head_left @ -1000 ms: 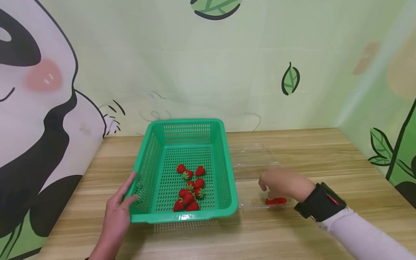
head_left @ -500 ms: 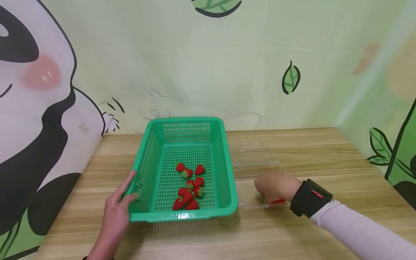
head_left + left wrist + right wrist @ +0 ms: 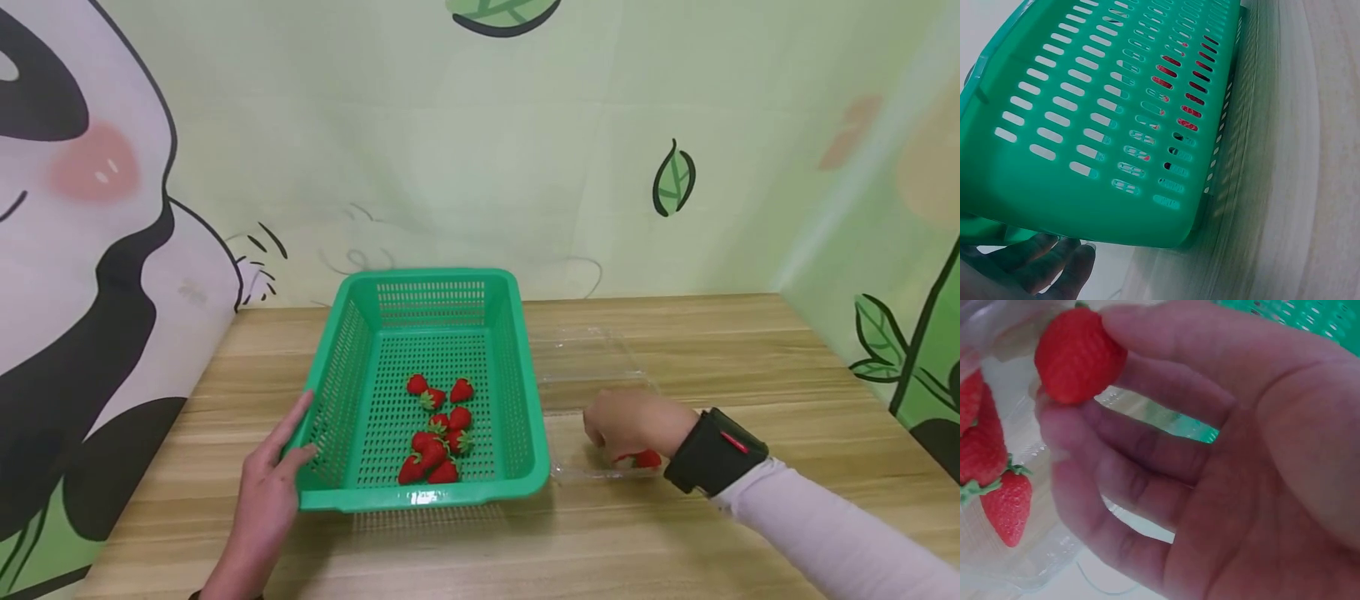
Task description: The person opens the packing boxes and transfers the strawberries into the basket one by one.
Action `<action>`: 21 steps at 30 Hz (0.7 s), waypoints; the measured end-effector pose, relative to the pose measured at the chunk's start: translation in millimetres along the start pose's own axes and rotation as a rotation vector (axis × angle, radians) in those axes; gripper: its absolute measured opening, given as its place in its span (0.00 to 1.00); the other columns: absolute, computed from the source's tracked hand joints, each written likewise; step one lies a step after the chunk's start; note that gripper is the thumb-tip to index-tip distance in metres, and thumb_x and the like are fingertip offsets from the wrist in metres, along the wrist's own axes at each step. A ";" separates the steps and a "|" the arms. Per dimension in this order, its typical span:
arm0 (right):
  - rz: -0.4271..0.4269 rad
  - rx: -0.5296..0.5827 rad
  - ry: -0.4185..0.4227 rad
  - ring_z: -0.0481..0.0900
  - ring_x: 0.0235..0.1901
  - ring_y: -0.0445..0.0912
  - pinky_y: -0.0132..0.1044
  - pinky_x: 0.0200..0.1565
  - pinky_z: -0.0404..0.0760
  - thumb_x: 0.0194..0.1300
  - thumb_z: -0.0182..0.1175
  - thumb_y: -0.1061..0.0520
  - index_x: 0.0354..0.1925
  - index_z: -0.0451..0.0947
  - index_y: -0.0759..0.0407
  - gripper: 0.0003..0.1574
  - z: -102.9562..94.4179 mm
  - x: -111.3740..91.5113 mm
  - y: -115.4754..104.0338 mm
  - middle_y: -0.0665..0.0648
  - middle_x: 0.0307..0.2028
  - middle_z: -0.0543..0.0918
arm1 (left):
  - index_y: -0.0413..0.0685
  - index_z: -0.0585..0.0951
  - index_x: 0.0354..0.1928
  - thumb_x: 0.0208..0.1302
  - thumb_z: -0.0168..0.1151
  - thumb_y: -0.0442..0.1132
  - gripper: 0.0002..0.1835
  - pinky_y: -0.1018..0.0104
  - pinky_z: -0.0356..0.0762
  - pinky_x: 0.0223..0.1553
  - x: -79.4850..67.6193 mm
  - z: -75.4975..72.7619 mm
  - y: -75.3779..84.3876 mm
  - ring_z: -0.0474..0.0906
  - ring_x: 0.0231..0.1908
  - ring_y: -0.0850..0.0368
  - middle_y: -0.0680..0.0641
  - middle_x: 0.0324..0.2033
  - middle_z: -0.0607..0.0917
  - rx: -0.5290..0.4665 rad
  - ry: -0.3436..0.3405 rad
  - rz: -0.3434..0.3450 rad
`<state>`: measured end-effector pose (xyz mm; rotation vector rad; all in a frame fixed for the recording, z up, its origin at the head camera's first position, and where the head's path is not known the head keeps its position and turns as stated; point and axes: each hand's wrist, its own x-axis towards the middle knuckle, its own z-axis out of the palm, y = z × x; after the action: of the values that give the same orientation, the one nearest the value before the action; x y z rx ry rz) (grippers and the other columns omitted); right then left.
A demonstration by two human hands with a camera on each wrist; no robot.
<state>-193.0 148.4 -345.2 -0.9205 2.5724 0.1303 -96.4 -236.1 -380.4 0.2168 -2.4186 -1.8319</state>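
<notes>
A green perforated plastic basket (image 3: 420, 498) stands on the table with several red strawberries (image 3: 432, 455) in its near half. My left hand (image 3: 268, 483) grips its left rim, thumb over the top edge; in the left wrist view the fingers (image 3: 1075, 265) curl beside the basket's rim. My right hand (image 3: 637, 417) is low over a clear plastic box (image 3: 588, 357) to the right of the basket. Between thumb and fingertips it pinches a strawberry (image 3: 1079, 357), plain in the right wrist view. Other strawberries (image 3: 1007, 509) lie beside it in the box, partly covered by the hand in the head view.
The clear box is hinged open, its far half lying toward the wall, close against the basket's right side. A wood-grain table (image 3: 750, 375) runs back to a printed cloth backdrop (image 3: 450, 167) with a panda and leaves.
My right hand has shifted slightly left and lower within the near half of the clear box. The left hand and the basket have stayed put.
</notes>
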 end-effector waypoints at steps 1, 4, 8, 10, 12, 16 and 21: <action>-0.009 0.012 0.013 0.66 0.21 0.42 0.36 0.24 0.69 0.42 0.62 0.68 0.18 0.73 0.53 0.11 -0.9 -0.3 0.2 0.47 0.19 0.71 | 0.69 0.60 0.69 0.69 0.42 0.36 0.29 0.50 0.44 0.66 0.0 0.0 -0.1 0.45 0.69 0.56 0.61 0.70 0.53 -0.001 0.001 0.001; -0.024 0.090 0.053 0.68 0.22 0.42 0.36 0.26 0.72 0.44 0.62 0.68 0.21 0.76 0.55 0.08 -3.6 -1.7 1.1 0.48 0.22 0.74 | 0.68 0.60 0.69 0.69 0.42 0.36 0.29 0.50 0.45 0.66 0.1 0.0 -0.2 0.46 0.69 0.56 0.60 0.70 0.53 -0.002 0.003 0.004; -0.027 0.183 0.093 0.71 0.21 0.41 0.36 0.28 0.74 0.47 0.62 0.67 0.25 0.76 0.57 0.07 -7.9 -4.5 1.0 0.49 0.24 0.75 | 0.68 0.59 0.69 0.69 0.42 0.36 0.29 0.51 0.45 0.66 -0.1 -0.3 0.0 0.45 0.69 0.56 0.60 0.70 0.53 -0.007 0.000 0.004; -0.024 0.208 0.103 0.71 0.19 0.40 0.36 0.28 0.74 0.49 0.61 0.67 0.26 0.77 0.57 0.06 -10.7 -6.2 0.1 0.49 0.23 0.74 | 0.68 0.59 0.69 0.69 0.42 0.36 0.29 0.51 0.44 0.66 -0.5 -0.4 0.2 0.45 0.69 0.56 0.59 0.71 0.53 -0.012 -0.001 0.005; -0.022 0.221 0.118 0.71 0.18 0.40 0.36 0.27 0.73 0.51 0.62 0.66 0.26 0.77 0.57 0.05 -13.1 -7.9 -0.7 0.48 0.22 0.73 | 0.69 0.59 0.69 0.69 0.42 0.36 0.29 0.51 0.44 0.66 -0.9 -0.5 0.3 0.45 0.69 0.57 0.59 0.71 0.53 -0.018 -0.002 0.003; -0.028 0.243 0.157 0.70 0.18 0.40 0.35 0.27 0.72 0.54 0.62 0.64 0.27 0.77 0.57 0.03 -16.4 -11.5 -2.3 0.48 0.20 0.72 | 0.68 0.59 0.70 0.69 0.42 0.36 0.29 0.51 0.45 0.66 -1.2 -0.3 0.2 0.45 0.69 0.56 0.59 0.71 0.53 -0.022 -0.002 0.000; -0.049 0.269 0.226 0.68 0.23 0.41 0.34 0.27 0.72 0.56 0.62 0.61 0.29 0.77 0.57 0.02 -17.5 -15.7 -3.8 0.47 0.23 0.72 | 0.68 0.59 0.70 0.69 0.42 0.36 0.29 0.50 0.45 0.66 -0.7 -0.2 0.3 0.46 0.69 0.56 0.59 0.71 0.53 -0.009 -0.003 -0.005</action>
<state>-185.5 150.9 -322.7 -0.9398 2.6791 -0.3447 -95.7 -236.1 -380.0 0.2203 -2.4139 -1.8457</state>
